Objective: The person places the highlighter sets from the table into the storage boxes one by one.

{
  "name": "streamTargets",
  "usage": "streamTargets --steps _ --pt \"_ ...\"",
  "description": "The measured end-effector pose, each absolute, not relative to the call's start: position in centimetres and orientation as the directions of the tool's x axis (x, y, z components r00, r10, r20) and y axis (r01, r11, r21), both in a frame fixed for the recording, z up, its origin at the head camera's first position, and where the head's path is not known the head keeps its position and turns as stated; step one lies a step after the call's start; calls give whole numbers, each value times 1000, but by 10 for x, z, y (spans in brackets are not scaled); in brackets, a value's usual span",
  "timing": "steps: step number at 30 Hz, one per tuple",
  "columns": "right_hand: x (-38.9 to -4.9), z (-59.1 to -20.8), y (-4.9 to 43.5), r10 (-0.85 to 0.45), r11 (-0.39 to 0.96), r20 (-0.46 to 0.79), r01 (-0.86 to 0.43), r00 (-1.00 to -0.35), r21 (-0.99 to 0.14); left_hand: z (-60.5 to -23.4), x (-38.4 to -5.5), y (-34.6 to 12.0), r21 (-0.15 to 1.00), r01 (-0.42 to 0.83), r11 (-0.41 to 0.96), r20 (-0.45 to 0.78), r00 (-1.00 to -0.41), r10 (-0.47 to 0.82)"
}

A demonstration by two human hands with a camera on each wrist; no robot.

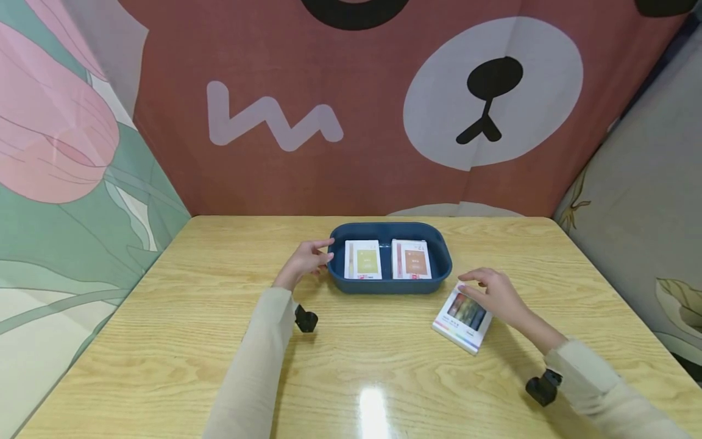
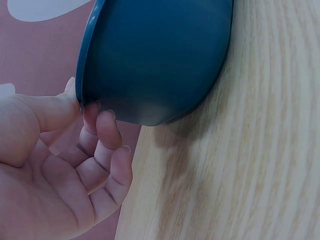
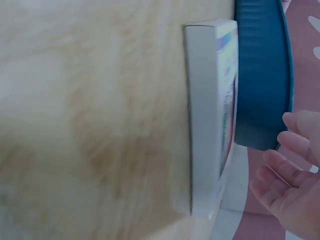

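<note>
My left hand (image 1: 307, 259) is at the left end of a dark blue two-compartment tray (image 1: 388, 286). In the left wrist view, thumb and fingertips pinch the tray's rim (image 2: 82, 75). Inside the tray lie a white box with a yellow-green panel (image 1: 362, 260), on the left, and a white box with an orange-brown panel (image 1: 412, 260), on the right. A white windowed box of coloured sticks (image 1: 465, 317) lies slanted on the table, right and in front of the tray. Over its upper edge hovers my right hand (image 1: 496, 296), fingers loosely bent and apart from the box in the right wrist view.
A light wood-grain table (image 1: 219, 341) bears everything. Behind it hangs a red-brown cloth with a bear face (image 1: 329, 177); patterned cloths flank both sides. A black wrist camera (image 1: 306, 319) sits on the left sleeve and another (image 1: 543, 388) on the right.
</note>
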State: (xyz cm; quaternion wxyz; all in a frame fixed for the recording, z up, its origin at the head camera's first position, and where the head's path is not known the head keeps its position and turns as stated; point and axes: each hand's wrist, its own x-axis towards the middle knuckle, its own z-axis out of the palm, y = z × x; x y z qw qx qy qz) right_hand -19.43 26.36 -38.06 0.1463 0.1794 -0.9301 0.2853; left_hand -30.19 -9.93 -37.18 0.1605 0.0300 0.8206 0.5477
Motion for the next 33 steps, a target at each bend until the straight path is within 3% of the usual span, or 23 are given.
streamTargets --steps 33 --pt "-195 -395 296 -193 888 99 -216 -976 -407 -374 -303 -100 908 -128 399 -232 -947 224"
